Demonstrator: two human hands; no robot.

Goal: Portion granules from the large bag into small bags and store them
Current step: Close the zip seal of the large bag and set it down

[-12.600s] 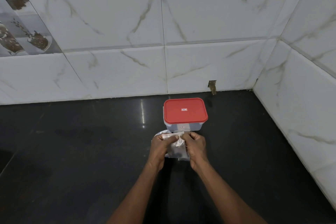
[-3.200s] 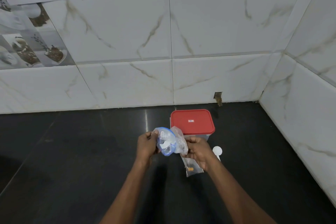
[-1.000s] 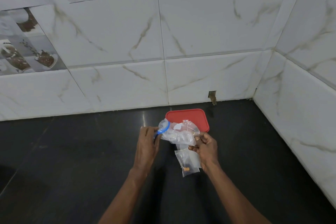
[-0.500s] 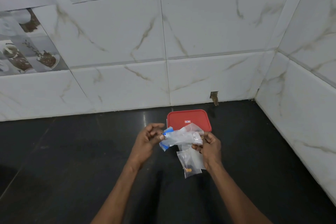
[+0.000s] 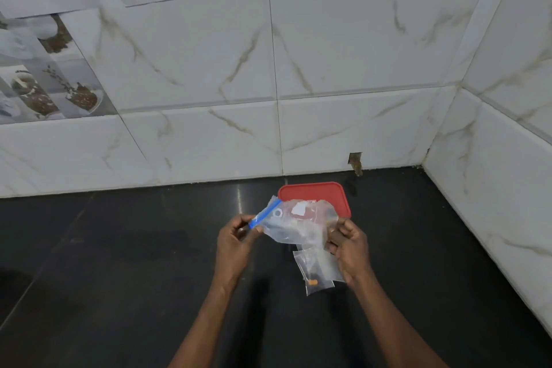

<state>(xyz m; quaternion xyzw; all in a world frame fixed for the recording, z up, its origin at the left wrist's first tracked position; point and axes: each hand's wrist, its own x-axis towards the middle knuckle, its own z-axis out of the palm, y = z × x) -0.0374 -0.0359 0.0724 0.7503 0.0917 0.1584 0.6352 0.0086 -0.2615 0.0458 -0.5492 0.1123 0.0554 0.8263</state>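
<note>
Your left hand pinches the blue zip strip of the large bag at its 9 o'clock end. Your right hand curls around the 3 o'clock end. The small bag hangs at 6 o'clock from the right hand, with one orange granule near its bottom. Both bags are held above the countertop, and the red-lidded container is at 12 o'clock. The film appears light, limp and slippery, so it will probably sag. Take hold at the stiffer zip strip to control the mouth.
</note>
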